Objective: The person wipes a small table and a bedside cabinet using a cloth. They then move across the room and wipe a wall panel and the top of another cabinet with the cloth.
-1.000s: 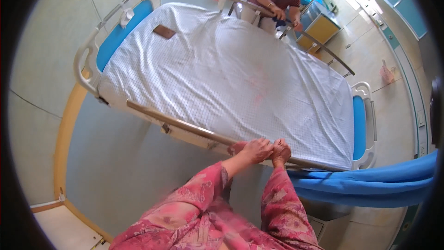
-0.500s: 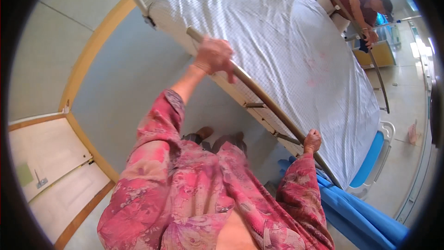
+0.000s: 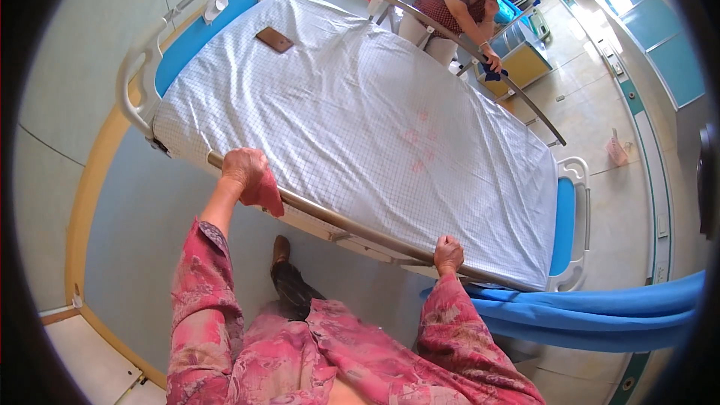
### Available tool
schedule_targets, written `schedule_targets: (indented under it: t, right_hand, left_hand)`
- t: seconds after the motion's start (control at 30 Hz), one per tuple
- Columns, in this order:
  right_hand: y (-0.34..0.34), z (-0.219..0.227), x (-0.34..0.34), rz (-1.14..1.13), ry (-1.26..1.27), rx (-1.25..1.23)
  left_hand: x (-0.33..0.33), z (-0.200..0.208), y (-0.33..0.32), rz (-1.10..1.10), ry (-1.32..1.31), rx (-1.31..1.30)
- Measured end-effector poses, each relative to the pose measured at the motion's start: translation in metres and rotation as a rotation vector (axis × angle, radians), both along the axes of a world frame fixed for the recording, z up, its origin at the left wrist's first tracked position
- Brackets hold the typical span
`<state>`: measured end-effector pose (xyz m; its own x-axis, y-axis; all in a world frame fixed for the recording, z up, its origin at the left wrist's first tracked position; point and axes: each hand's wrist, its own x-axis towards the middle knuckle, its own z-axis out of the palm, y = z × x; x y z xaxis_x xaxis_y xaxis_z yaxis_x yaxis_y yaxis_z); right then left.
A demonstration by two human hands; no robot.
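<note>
A hospital bed with a white checked sheet [image 3: 360, 112] spreads in front of me. Along its near side runs a metal bed rail [image 3: 341, 217]. Toward the rail's left end, my left hand [image 3: 244, 169] is closed over it, with a red cloth [image 3: 266, 193] hanging out from under the fingers. My right hand [image 3: 448, 253] makes a fist around the rail farther right. On the sheet at the upper left lies a flat brown rectangular object [image 3: 274, 40], perhaps a phone. Faint reddish stains show mid-sheet.
Across the bed, a person [image 3: 450, 15] in a dark cap rests one hand with a dark cloth on the far rail [image 3: 427, 22]. Blue-panelled boards [image 3: 202, 30] close both bed ends. A blue curtain [image 3: 585, 311] hangs at the right. Behind stands a yellowish cabinet [image 3: 521, 64].
My view has swung so the bed lies more level. My left hand has settled nearer the rail's left end, its red cloth now plainer. The other person's free hand has risen toward the head.
</note>
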<state>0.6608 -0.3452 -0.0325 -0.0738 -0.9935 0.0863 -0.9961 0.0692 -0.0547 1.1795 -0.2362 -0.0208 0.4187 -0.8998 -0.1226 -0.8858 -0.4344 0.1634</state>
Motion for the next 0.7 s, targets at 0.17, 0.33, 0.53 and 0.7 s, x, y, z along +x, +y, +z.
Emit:
schedule_targets:
  t: [0.17,0.33,0.53,0.7]
  right_hand:
    - [0.003,-0.004,-0.009,0.021,-0.049,-0.035]
    - [0.002,-0.01,-0.01,0.036,-0.076,-0.083]
    - [0.005,-0.016,-0.028,0.062,-0.052,-0.056]
    - [0.015,-0.018,-0.03,0.023,-0.102,0.082]
  left_hand:
    - [0.007,-0.012,-0.007,-0.099,-0.091,0.049]
    - [-0.001,-0.008,-0.015,-0.145,0.015,0.13]
    - [-0.013,0.007,-0.009,-0.139,0.19,0.221]
    - [-0.011,0.001,0.019,-0.135,0.226,0.1]
